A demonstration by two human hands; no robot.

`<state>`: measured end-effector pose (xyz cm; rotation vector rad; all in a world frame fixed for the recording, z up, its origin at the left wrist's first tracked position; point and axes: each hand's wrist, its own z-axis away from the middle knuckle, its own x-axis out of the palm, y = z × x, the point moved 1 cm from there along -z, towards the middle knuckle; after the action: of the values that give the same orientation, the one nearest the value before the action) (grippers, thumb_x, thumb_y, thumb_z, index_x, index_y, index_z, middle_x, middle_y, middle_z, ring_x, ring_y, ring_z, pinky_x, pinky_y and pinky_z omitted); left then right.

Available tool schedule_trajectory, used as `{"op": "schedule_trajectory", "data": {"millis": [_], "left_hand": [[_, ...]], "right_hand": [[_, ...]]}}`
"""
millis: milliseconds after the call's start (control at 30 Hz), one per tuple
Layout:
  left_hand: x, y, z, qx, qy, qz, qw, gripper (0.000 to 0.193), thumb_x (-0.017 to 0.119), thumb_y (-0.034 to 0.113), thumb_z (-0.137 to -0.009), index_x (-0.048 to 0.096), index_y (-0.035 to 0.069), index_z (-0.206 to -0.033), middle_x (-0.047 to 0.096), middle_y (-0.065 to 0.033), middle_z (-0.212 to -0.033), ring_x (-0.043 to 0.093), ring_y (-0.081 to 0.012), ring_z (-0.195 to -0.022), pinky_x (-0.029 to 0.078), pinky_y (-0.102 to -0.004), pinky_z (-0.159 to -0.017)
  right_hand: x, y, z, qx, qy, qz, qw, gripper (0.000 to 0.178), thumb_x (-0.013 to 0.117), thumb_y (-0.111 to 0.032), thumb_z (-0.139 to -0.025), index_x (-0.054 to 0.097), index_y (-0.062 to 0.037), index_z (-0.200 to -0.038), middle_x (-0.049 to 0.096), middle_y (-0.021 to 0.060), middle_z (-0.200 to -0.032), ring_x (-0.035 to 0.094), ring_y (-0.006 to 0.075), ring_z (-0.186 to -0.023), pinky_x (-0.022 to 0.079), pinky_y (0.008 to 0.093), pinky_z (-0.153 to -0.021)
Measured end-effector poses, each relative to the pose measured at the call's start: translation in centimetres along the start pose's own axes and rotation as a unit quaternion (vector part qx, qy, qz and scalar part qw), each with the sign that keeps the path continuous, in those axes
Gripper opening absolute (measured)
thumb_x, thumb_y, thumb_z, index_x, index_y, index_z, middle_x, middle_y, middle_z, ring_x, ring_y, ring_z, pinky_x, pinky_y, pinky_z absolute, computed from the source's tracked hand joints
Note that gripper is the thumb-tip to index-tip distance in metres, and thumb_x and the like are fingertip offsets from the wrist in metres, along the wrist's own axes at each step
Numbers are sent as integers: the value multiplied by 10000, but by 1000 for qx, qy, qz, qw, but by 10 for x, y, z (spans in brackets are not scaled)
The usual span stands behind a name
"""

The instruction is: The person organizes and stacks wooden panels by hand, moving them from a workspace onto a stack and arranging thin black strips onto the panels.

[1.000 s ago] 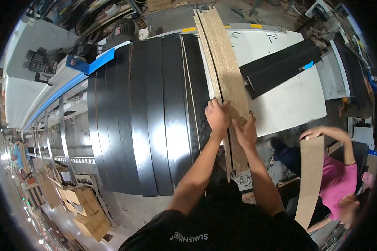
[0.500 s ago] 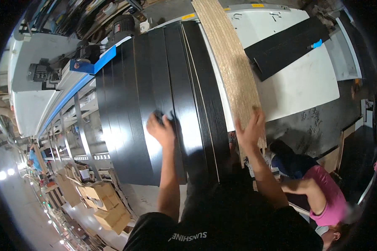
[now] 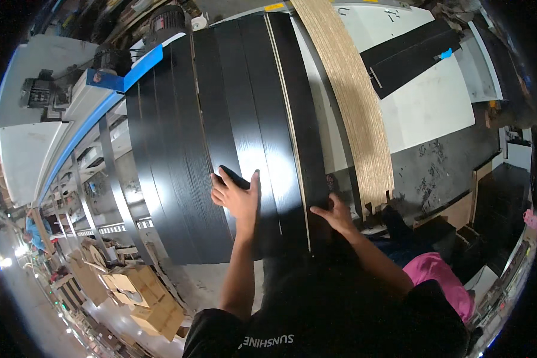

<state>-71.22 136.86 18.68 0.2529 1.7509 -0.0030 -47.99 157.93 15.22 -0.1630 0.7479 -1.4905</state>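
Long black boards (image 3: 179, 149) with a faint wood grain lie side by side in front of me, glossy under the light. Pale seams show between some of them. My left hand (image 3: 237, 201) rests on the middle boards beside one such seam, thumb and fingers spread; a dark patch under it may be its reflection. At the near right end, my right hand (image 3: 336, 216) clasps the edge of the outermost black board (image 3: 307, 143), thumb on top and fingers over the side. Their tips are hidden. Farther right lies a stack of tan wood-grain strips (image 3: 358, 101).
A white panel (image 3: 429, 104) carries a loose black board (image 3: 409, 56) with a blue tag. Left stand a machine with a blue rail (image 3: 143, 68), metal frame bars and cardboard boxes (image 3: 143, 292). Another person in a pink top (image 3: 441, 280) is close at the lower right.
My right hand has left the wood-grain stack and moved left to the outer black board's edge. My left hand has shifted slightly right and nearer. A pale seam beside it now shows wider.
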Motion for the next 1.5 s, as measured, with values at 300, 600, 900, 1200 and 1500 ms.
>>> {"op": "schedule_trajectory", "data": {"millis": [300,600,900,1200,1500], "left_hand": [[-9,-13,-16,-8,-80,77,994,925,780,590,-865,501,-15,-1506,570,-221,-1363,517,-403,-1288,261,-593,-1172],[-40,45,64,-78,-244,447,857,671,828,392,-926,570,-70,-1339,645,-263,-1172,638,-424,-1112,511,-480,-978],[-4,85,74,-229,-364,515,742,595,818,424,-943,643,-77,-1212,758,-200,-1110,710,-301,-1022,535,-392,-939],[39,76,78,-247,-233,480,809,581,726,439,-1025,674,-130,-1126,737,-172,-934,638,-226,-870,530,-396,-850],[-75,57,44,-230,-229,509,797,423,739,384,-1022,577,27,-862,482,56,-647,417,-30,-562,298,-252,-479]], "right_hand": [[14,6,-47,-17,-11,-367,930,760,972,-203,-786,592,-29,-1421,697,101,-1325,651,241,-1222,532,384,-1089],[10,-49,8,-124,140,-243,952,503,952,-233,-816,719,-33,-1214,773,71,-1183,742,240,-994,610,371,-891],[-20,-24,-27,-150,59,-252,954,703,936,-350,-822,648,36,-1335,769,132,-1197,734,247,-1065,579,374,-942],[-46,-60,-1,-88,66,-44,993,975,938,-620,-709,643,50,-1352,731,190,-1284,688,303,-1217,545,418,-1037],[-46,-16,-33,-91,-17,-275,957,888,930,-593,-752,669,36,-1321,738,166,-1206,715,295,-1100,586,432,-908]]}}
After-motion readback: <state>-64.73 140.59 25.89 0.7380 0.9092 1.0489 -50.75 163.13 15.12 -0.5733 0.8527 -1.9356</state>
